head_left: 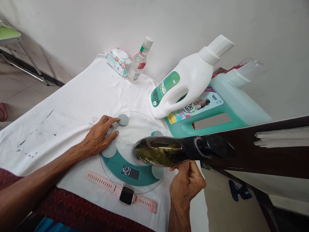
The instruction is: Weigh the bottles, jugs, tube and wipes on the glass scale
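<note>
A round glass bathroom scale (135, 178) with a teal band and a lit display lies on the white cloth. My left hand (100, 135) rests at its left edge, index finger and thumb apart, the index tip at a grey round pad. A dark glass bottle (159, 149) with a black cap stands over the scale's middle, leaning right in the view. Beside it, at the scale's right edge, is my right hand (187, 182) with curled fingers. The bottle hides its fingertips, so what they grip does not show. In front of the scale lies a pink-strapped smartwatch (126, 195).
A white detergent jug (190, 75) and a green detergent jug (241, 106) stand at the right. Behind are a clear bottle (138, 66) and a wipes pack (118, 62) near the wall. A dark panel (241, 145) juts in from the right.
</note>
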A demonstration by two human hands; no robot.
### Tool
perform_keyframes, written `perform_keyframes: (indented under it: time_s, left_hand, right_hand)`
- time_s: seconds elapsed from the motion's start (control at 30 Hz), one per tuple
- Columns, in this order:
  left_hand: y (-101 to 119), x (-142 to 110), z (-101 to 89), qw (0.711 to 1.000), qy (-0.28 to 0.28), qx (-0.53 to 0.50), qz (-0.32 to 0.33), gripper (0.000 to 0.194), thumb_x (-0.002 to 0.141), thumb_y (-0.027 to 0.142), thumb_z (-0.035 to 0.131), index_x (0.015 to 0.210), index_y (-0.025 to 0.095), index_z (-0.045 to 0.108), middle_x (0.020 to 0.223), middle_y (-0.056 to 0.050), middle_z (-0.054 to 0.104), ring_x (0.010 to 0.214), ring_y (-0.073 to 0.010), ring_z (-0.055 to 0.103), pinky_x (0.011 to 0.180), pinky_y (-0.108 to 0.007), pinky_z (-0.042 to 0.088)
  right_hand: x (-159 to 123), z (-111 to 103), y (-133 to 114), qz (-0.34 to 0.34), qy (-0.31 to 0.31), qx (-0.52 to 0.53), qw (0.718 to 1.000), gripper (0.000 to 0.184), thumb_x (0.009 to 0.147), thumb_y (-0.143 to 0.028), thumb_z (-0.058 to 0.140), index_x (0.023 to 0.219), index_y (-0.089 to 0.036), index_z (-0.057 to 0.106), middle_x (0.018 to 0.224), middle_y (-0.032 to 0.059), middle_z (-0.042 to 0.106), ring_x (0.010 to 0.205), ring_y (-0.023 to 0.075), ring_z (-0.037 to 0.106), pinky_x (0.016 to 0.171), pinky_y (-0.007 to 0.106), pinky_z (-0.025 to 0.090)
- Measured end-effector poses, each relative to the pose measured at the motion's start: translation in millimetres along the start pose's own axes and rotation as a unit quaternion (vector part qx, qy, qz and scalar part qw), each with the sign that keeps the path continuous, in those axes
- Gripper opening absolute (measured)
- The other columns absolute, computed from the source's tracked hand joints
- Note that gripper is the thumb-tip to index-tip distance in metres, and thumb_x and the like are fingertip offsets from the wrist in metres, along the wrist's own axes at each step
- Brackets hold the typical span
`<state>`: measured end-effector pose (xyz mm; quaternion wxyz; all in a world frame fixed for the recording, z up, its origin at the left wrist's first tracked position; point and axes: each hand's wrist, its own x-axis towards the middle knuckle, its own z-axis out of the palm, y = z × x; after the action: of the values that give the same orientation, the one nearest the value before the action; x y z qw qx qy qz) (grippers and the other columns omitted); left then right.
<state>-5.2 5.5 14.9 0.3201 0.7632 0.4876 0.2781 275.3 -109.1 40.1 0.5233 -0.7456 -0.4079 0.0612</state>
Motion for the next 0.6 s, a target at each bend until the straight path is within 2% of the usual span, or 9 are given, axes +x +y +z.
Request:
perform_keyframes:
  time_s: [0.27, 0.47, 0.6]
  left_hand:
    - [2.5, 1.1, -0.7, 1.000, 0.002, -0.001, 0.006, 0.044, 0.103, 0.042, 0.052, 0.144, 0.026, 0.056, 0.124, -0.009, 0.058, 0.086, -0.0179, 0.064, 0.080, -0.040, 0.060]
    - [1.5, 0.5, 0.9, 1.000, 0.006, -0.002, 0.006, 0.044, 0.103, 0.041, 0.052, 0.144, 0.027, 0.056, 0.124, -0.009, 0.058, 0.092, -0.0204, 0.065, 0.077, -0.038, 0.061]
    - [-1.3, 0.2, 3.8, 1.000, 0.012, -0.004, 0.005, 0.044, 0.102, 0.042, 0.052, 0.143, 0.028, 0.057, 0.124, -0.009, 0.058, 0.089, -0.0193, 0.064, 0.077, -0.038, 0.061]
  right_hand:
    - [-1.1, -1.1, 4.3, -0.001, -0.034, -0.049, 0.998, 0.046, 0.097, -0.052, 0.063, 0.063, -0.022, 0.061, 0.053, -0.0036, 0.055, 0.051, 0.0128, 0.047, 0.059, 0.028, 0.039]
    - [-1.0, -0.9, 5.1, -0.034, -0.044, -0.074, 0.996, 0.047, 0.094, -0.055, 0.064, 0.062, -0.022, 0.061, 0.052, -0.0025, 0.055, 0.051, 0.0139, 0.049, 0.057, 0.028, 0.037]
    - [-1.0, -0.7, 2.7, -0.044, -0.042, -0.093, 0.994, 0.048, 0.094, -0.056, 0.061, 0.060, -0.022, 0.059, 0.050, -0.0026, 0.052, 0.049, 0.0144, 0.049, 0.057, 0.028, 0.038]
